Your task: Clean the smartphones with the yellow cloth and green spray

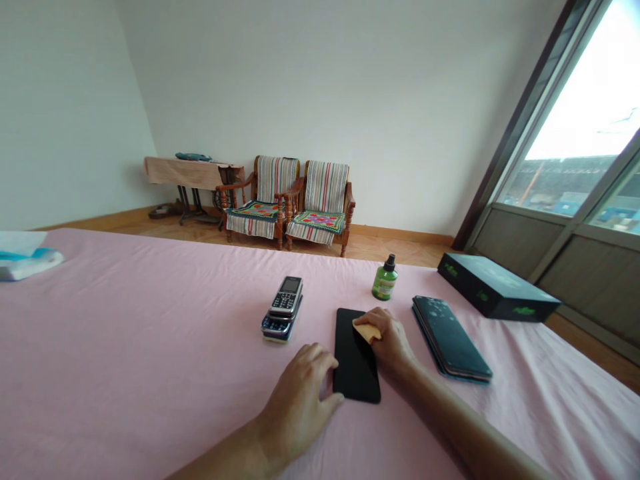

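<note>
A person's right hand [387, 340] pinched a tan sponge [367, 330] in a narrow grip and pressed it to the glass of a black smartphone [356, 367], which lay flat, face up, on a pink cloth-covered surface [150, 347]. The left hand [300, 400] sat open, holding nothing that could be seen, with its fingers [330, 373] against the phone's left edge. From the black smartphone, 2 stacked keypad mobile phones [283, 308] lay at 10 o'clock, a green bottle [385, 283] with a black cap stood at 1 o'clock, and a dark smartphone [450, 339] in a blue case lay at 3 o'clock. A black box [495, 287] with green lettering rested farther out at 2 o'clock. Only the black smartphone was under the hands. Its visible glass looked free of marks, though the hands hid part of it, while pale spots dotted the dark smartphone's screen. Neither hand touched the keypad phones, the bottle or the box. A blue-and-white packet [25, 257] sat at the surface's far edge at 9 o'clock. Beyond the surface, 2 wooden armchairs [287, 200] with striped covers stood against a white wall [350, 87].
</note>
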Demonstrator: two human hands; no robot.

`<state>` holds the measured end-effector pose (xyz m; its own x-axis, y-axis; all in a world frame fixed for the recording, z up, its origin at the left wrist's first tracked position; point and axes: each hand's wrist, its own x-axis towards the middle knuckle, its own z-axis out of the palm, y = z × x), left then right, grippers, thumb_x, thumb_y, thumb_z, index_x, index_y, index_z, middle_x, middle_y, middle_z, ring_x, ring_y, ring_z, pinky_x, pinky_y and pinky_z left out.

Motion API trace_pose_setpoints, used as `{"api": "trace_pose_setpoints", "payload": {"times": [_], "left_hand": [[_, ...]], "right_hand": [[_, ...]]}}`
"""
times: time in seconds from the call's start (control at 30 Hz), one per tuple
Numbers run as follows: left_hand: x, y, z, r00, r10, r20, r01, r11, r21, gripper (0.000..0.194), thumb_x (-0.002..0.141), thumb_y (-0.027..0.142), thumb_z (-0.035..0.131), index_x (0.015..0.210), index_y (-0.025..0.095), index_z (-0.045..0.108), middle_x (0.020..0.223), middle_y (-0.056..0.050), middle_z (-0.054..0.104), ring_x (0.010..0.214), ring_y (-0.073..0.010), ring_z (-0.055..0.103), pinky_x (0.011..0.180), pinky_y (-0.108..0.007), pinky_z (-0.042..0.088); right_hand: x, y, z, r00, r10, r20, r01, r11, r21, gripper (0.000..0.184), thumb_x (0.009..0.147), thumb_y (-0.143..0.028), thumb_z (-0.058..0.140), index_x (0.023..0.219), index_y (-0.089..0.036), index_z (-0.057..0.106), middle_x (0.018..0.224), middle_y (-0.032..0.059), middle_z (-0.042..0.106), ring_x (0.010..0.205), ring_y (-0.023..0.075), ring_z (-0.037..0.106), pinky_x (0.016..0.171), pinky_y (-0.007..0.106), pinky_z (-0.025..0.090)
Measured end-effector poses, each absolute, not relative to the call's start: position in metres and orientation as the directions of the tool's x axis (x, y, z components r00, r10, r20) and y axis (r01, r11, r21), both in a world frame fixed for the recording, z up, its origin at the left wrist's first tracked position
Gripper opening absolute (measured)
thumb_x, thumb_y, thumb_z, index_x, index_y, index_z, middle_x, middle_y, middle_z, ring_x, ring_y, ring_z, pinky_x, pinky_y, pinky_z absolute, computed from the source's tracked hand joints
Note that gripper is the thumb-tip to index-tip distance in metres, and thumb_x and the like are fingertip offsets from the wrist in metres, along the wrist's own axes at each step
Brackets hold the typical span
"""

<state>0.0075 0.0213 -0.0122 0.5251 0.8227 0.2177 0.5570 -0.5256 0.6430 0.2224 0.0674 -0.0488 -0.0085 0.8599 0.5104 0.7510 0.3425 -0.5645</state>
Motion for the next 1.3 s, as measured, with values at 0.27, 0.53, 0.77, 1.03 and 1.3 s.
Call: {"api": "trace_pose_setpoints", "payload": {"times": [0.27,0.53,0.77,1.03,1.3], "left_hand": [[0.008,0.018,-0.015,0.579,0.780,0.237,0.546,-0.587,0.597,0.020,0.074,0.005,0.068,0.090,0.018,0.066,0.094,-0.005,0.063,0.092,-0.0227,0.057,0.083,-0.033,0.044],[0.009,0.019,-0.018,0.534,0.798,0.277,0.499,-0.563,0.659,0.020,0.072,0.005,0.066,0.086,0.019,0.064,0.093,-0.005,0.062,0.090,-0.0223,0.058,0.079,-0.031,0.045],[0.011,0.019,-0.023,0.515,0.802,0.304,0.454,-0.556,0.697,0.023,0.067,0.003,0.064,0.084,0.019,0.060,0.094,-0.004,0.060,0.092,-0.0219,0.057,0.082,-0.032,0.045],[0.010,0.017,-0.021,0.549,0.788,0.280,0.482,-0.572,0.663,0.022,0.070,0.002,0.065,0.086,0.018,0.061,0.097,-0.006,0.061,0.095,-0.0225,0.057,0.086,-0.033,0.046],[0.010,0.018,-0.020,0.558,0.779,0.287,0.478,-0.584,0.656,0.023,0.071,0.002,0.067,0.087,0.017,0.061,0.098,-0.005,0.060,0.095,-0.0222,0.056,0.086,-0.033,0.046]], "right_hand": [[0.211,0.013,-0.041,-0.114,0.885,0.451,0.687,0.398,-0.608,0.053,0.054,0.008,0.044,0.088,-0.022,0.073,0.085,0.0049,0.065,0.084,0.0203,0.057,0.073,0.031,0.044],[0.200,-0.032,-0.030,-0.209,0.909,0.361,0.592,0.411,-0.693,0.039,0.066,0.002,0.052,0.085,-0.025,0.073,0.088,0.0052,0.066,0.084,0.0210,0.061,0.071,0.032,0.047],[0.222,0.023,-0.026,0.006,0.892,0.453,0.657,0.338,-0.674,0.045,0.061,0.000,0.045,0.086,-0.024,0.075,0.083,0.0037,0.068,0.079,0.0183,0.064,0.071,0.028,0.049],[0.234,0.100,-0.041,0.175,0.871,0.459,0.725,0.201,-0.658,0.034,0.061,-0.004,0.048,0.074,-0.019,0.075,0.075,0.0050,0.070,0.071,0.0207,0.063,0.068,0.031,0.046],[0.234,0.067,-0.047,0.132,0.879,0.459,0.722,0.232,-0.652,0.037,0.062,-0.004,0.047,0.081,-0.018,0.075,0.079,0.0056,0.068,0.073,0.0196,0.063,0.066,0.028,0.045]]}}
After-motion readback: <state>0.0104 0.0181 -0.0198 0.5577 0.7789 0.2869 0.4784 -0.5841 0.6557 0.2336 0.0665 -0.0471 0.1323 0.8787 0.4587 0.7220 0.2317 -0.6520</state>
